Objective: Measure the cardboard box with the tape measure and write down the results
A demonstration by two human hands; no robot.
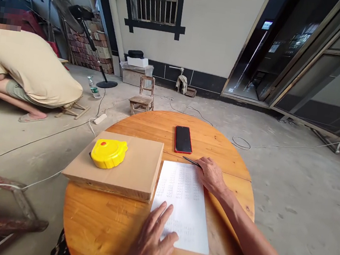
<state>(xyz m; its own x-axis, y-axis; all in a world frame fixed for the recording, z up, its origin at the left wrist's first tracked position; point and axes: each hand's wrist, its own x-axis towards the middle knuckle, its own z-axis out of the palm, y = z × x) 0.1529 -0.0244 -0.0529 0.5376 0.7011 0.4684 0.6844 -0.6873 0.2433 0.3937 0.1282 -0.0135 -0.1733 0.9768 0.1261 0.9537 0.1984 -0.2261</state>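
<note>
A white sheet of paper (180,206) with rows of small print lies on the round wooden table. My left hand (155,240) rests flat on the sheet's lower left part, fingers spread and nothing held. At the sheet's upper right corner is my right hand (210,174), its fingers closed around a thin dark pen (189,161) that points left. Part of the pen is hidden by the fingers. Just beyond the sheet lies a phone (183,139) with a red edge and a dark screen. Left of the paper, a yellow tape measure (108,153) sits on a closed cardboard box (142,161).
The round table (97,222) stands on a concrete floor. A person (24,66) crouches on a low stool at the left, near a black standing fan (107,83) and a water bottle (93,88). Behind the table is a small wooden chair (142,99). Cables cross the floor.
</note>
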